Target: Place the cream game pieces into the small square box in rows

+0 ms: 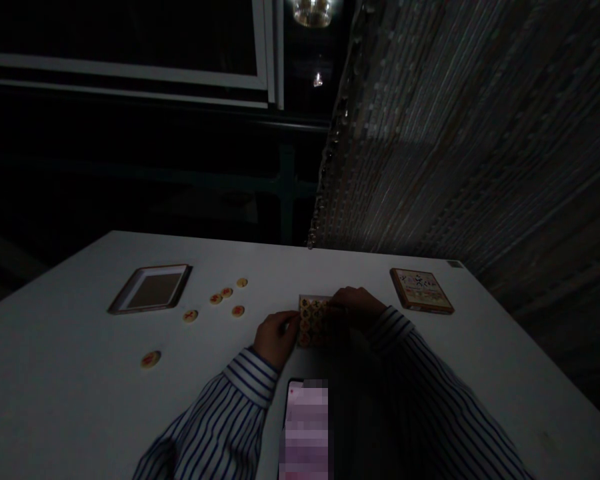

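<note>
A small tray [306, 339] filled with rows of round Chinese chess pieces [305, 313] rests on the white table in front of me. My left hand [277, 339] grips the tray's left side, its thumb and fingers closed at that edge. Over the upper right part of the tray is my right hand [356, 307], with its fingers bent down onto the pieces. Whether it pinches a piece is hidden by shadow. Several loose Chinese chess pieces [238, 311] lie scattered left of the tray, and one piece [151, 359] sits apart, nearer to me.
An open shallow box [155, 288] is at the table's left. A printed box lid [423, 291] lies at the right. Close to me is a phone [305, 427] with a lit screen. Bead-string curtains [430, 133] hang beyond the table's [80, 347] right side. The room is dim.
</note>
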Demonstrator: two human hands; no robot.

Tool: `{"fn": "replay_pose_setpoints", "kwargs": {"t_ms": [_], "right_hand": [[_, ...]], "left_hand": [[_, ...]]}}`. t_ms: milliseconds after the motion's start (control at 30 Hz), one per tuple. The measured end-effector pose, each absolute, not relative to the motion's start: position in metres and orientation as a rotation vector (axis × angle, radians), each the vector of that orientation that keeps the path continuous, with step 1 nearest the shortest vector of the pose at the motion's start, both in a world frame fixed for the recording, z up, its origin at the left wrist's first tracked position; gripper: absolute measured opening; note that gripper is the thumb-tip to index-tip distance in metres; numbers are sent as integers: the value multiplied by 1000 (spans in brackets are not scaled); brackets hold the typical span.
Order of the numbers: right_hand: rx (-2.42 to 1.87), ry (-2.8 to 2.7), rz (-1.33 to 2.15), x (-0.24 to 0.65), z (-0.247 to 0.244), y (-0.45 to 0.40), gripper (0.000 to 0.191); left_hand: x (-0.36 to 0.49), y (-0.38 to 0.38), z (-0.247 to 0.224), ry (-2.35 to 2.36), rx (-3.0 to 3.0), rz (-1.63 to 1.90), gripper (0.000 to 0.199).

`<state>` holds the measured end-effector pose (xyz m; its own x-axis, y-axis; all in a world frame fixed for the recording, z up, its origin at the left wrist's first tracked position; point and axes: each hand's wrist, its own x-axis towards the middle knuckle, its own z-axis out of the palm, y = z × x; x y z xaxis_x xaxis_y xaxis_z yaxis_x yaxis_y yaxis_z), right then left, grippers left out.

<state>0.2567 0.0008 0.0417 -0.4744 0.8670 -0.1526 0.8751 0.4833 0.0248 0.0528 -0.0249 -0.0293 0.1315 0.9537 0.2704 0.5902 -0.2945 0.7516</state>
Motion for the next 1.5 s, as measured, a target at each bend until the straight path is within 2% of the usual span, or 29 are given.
{"fn": "replay_pose_setpoints", "kwargs": {"t_ms": [1500], "right_hand": [[1485, 2530, -71, 252, 40, 0, 25]], "left_hand": [[53, -26, -28, 1498, 1978, 1001, 25]]}}
